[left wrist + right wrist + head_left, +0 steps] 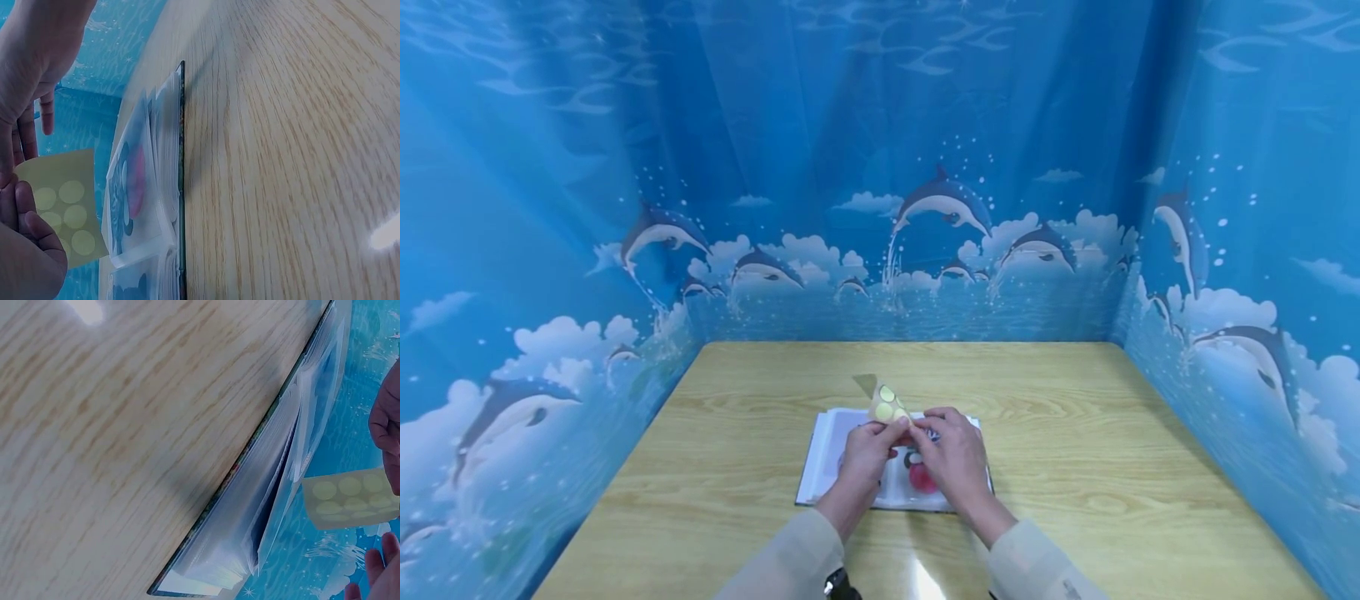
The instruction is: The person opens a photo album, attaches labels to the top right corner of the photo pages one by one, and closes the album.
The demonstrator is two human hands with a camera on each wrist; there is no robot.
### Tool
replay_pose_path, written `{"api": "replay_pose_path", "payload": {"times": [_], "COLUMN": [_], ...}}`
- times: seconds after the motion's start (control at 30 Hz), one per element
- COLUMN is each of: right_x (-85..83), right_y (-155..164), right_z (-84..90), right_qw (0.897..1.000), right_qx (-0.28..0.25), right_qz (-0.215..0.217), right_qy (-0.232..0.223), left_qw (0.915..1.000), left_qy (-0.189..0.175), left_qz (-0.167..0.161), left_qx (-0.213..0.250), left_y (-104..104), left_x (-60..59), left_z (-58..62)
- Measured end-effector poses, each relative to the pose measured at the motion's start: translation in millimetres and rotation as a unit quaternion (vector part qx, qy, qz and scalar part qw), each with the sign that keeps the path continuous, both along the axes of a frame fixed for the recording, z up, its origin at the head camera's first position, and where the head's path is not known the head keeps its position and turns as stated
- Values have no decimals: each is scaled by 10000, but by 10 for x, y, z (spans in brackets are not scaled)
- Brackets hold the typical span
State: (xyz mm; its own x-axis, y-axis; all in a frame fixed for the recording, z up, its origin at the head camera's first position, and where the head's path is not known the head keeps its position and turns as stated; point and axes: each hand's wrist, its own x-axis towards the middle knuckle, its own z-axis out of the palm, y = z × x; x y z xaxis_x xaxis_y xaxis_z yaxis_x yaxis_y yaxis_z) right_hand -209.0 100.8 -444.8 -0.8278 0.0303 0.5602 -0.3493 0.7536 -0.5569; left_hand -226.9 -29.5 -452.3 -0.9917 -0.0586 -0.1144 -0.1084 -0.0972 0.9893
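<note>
My left hand (867, 454) pinches the lower edge of a small pale sheet of round yellow stickers (884, 409) between thumb and fingers. The sheet tilts up above an open album (822, 458) with clear pocket pages. Close beside it, my right hand (957, 458) has its thumb and forefinger together at the sheet's corner, its tips against the left thumb. In the left wrist view the sticker sheet (75, 206) shows rows of round stickers. The right wrist view shows the sheet (350, 499) with the left fingers (387, 431) at its edge.
Under the album lies a wood-grain table (722, 450). Its pages hold pictures, among them a red shape (922, 478); the hands cover part of them. A blue curtain (820, 167) printed with dolphins hangs around the table's back and sides.
</note>
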Motion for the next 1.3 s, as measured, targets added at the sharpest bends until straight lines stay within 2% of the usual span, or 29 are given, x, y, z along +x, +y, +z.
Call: {"api": "replay_pose_path", "payload": {"times": [0.6, 0.97, 1.17, 1.3], "right_x": [6, 16, 18, 19], "right_y": [27, 47, 44, 40], "right_z": [45, 30, 26, 8], "right_qw": [9986, 9985, 9956, 9960], "right_qx": [-145, -202, -265, -282], "right_qz": [108, 88, 147, 121], "right_qy": [-505, -498, -892, -842], "left_qw": [9995, 9998, 9995, 9991], "left_qy": [286, 89, 174, 167], "left_qz": [-127, -163, -140, -213], "left_qx": [9, -109, -217, -318], "left_y": [-9, -13, -9, -10], "left_x": [-9, -5, 19, 7], "left_z": [-16, 3, 22, 1]}}
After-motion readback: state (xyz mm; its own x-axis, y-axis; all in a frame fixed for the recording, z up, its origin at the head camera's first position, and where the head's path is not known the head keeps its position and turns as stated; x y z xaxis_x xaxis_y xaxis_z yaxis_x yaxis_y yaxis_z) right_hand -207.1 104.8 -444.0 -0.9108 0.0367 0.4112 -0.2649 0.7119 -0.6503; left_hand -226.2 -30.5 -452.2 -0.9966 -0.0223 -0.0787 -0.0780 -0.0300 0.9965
